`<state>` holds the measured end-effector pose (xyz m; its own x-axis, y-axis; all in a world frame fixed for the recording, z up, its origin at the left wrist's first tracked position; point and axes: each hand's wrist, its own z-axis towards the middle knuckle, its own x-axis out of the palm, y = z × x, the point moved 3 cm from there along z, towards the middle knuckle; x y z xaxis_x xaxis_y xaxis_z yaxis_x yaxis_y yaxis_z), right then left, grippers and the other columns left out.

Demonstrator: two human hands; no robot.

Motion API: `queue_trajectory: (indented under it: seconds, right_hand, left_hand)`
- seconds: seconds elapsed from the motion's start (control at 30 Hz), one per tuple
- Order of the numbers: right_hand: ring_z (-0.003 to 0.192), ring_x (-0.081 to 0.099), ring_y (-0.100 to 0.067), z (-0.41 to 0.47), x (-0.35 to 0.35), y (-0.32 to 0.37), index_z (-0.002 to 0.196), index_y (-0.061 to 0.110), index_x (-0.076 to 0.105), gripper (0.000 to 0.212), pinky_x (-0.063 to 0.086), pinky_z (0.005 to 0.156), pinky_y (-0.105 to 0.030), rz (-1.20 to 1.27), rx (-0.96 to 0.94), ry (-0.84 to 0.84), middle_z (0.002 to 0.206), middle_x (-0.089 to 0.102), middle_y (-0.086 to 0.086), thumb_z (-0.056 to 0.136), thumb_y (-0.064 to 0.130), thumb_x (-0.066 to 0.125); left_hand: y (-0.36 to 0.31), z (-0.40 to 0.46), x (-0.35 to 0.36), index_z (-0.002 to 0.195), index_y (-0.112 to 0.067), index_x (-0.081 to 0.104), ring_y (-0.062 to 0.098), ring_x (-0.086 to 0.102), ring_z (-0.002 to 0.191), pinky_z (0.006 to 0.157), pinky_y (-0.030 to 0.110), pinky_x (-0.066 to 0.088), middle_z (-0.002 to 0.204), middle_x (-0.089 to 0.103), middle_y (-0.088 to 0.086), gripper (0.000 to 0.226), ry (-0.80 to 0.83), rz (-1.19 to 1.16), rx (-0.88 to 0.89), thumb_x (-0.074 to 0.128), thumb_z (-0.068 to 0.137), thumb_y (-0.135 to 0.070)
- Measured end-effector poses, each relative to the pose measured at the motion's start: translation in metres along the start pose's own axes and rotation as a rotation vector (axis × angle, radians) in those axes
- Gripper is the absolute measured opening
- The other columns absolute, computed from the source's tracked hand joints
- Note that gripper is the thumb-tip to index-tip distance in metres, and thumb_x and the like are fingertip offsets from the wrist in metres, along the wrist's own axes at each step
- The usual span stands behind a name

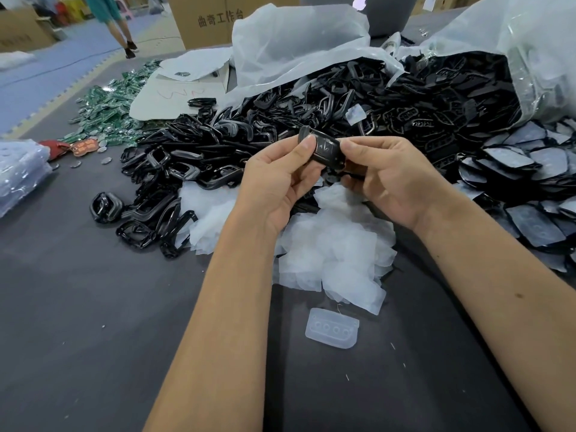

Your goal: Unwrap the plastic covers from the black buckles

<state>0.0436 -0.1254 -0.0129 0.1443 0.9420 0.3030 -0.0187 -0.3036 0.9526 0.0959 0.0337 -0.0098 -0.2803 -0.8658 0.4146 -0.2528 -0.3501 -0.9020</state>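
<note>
Both hands hold one black buckle [324, 149] above the table's middle. My left hand [277, 179] pinches its left end between thumb and fingers. My right hand [386, 176] pinches its right end with the thumb on top. A thin plastic film seems to cling to the buckle, though this is hard to tell. Beneath my hands lies a heap of peeled translucent plastic covers [330, 251]. Behind it spreads a large pile of black buckles [199, 151].
Covered black pieces [530, 188] lie at the right. A clear bag [467, 98] of black parts lies open at the back right. One moulded clear cover [333, 328] sits near me. Green circuit boards [109, 110] lie back left. A person [115, 23] walks beyond the dark table [93, 307].
</note>
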Motion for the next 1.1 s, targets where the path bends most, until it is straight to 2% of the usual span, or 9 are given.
queue_trajectory:
  seconds: [0.17,0.3,0.4,0.63,0.73,0.83,0.93,1.03,1.1]
  right_hand:
    - [0.092,0.070,-0.020,-0.001,-0.001,0.002,0.105,0.008,0.078,0.020,0.058,0.079,-0.029,0.019,-0.072,0.079,0.106,0.078,-0.012,0.092,0.000,0.066]
    - [0.093,0.073,-0.024,0.000,-0.005,0.002,0.101,0.012,0.079,0.022,0.059,0.087,-0.034,-0.060,-0.174,0.020,0.101,0.079,-0.012,0.087,-0.003,0.071]
    - [0.096,0.073,-0.025,0.001,-0.009,0.003,0.111,0.008,0.076,0.031,0.058,0.095,-0.036,-0.068,-0.249,0.030,0.096,0.079,-0.009,0.081,0.001,0.076]
    - [0.082,0.072,-0.013,-0.006,-0.009,0.012,0.122,0.013,0.071,0.046,0.056,0.085,-0.024,-0.079,-0.287,0.145,0.083,0.077,0.000,0.077,0.005,0.078]
    - [0.083,0.075,-0.014,-0.013,-0.018,0.029,0.118,0.013,0.074,0.042,0.058,0.083,-0.024,-0.293,-0.299,0.119,0.085,0.079,-0.003,0.078,0.005,0.082]
    - [0.087,0.078,-0.015,-0.030,-0.033,0.048,0.105,0.017,0.078,0.033,0.060,0.083,-0.024,-0.590,-0.289,0.123,0.091,0.081,-0.005,0.081,-0.005,0.082]
    - [0.090,0.078,-0.014,-0.044,-0.066,0.079,0.101,0.019,0.078,0.028,0.062,0.086,-0.027,-0.764,-0.342,-0.085,0.093,0.081,-0.006,0.085,-0.005,0.079]
    - [0.082,0.079,-0.016,-0.079,-0.089,0.107,0.098,0.021,0.078,0.018,0.064,0.084,-0.035,-0.789,-0.482,-0.449,0.090,0.080,-0.003,0.089,0.006,0.074]
    - [0.078,0.078,-0.014,-0.111,-0.096,0.132,0.095,0.028,0.076,0.015,0.064,0.075,-0.031,-0.702,-0.606,-0.587,0.087,0.080,0.004,0.089,0.016,0.071]
  left_hand:
    - [0.002,0.001,0.001,0.092,-0.010,0.078,0.010,0.067,0.068,0.063,0.019,0.058,0.084,0.075,0.006,0.009,-0.017,-0.070,0.003,0.070,0.096,-0.009]
    - [0.003,0.000,0.001,0.092,-0.011,0.077,0.009,0.067,0.071,0.067,0.019,0.059,0.083,0.074,0.003,0.008,-0.012,-0.078,-0.002,0.070,0.096,-0.010]
    - [0.003,-0.001,0.002,0.094,-0.012,0.076,0.008,0.067,0.071,0.070,0.020,0.059,0.084,0.073,0.002,0.006,0.024,-0.066,-0.002,0.070,0.096,-0.012]
    - [-0.003,-0.005,0.002,0.098,-0.014,0.076,0.010,0.065,0.076,0.068,0.019,0.057,0.092,0.074,0.003,0.012,0.076,-0.124,0.002,0.067,0.094,-0.007]
    - [-0.010,-0.012,0.010,0.101,-0.010,0.074,0.009,0.064,0.073,0.066,0.019,0.055,0.084,0.072,0.002,0.012,0.056,0.019,0.114,0.068,0.094,-0.002]
    - [-0.011,-0.025,0.037,0.092,-0.010,0.074,0.005,0.062,0.062,0.065,0.020,0.055,0.065,0.069,-0.009,0.016,0.041,0.288,0.355,0.075,0.087,0.005]
    - [-0.003,-0.035,0.088,0.079,-0.016,0.074,0.001,0.058,0.058,0.065,0.022,0.054,0.063,0.066,-0.014,0.020,0.022,0.635,0.592,0.084,0.078,0.002]
    - [0.012,-0.038,0.147,0.080,-0.011,0.077,0.015,0.065,0.071,0.070,0.034,0.054,0.073,0.071,-0.005,0.012,0.060,0.946,0.750,0.080,0.075,-0.001]
    - [0.024,-0.033,0.183,0.082,-0.009,0.075,0.024,0.065,0.078,0.071,0.039,0.052,0.080,0.071,0.002,0.013,0.096,1.119,0.792,0.072,0.077,0.003]
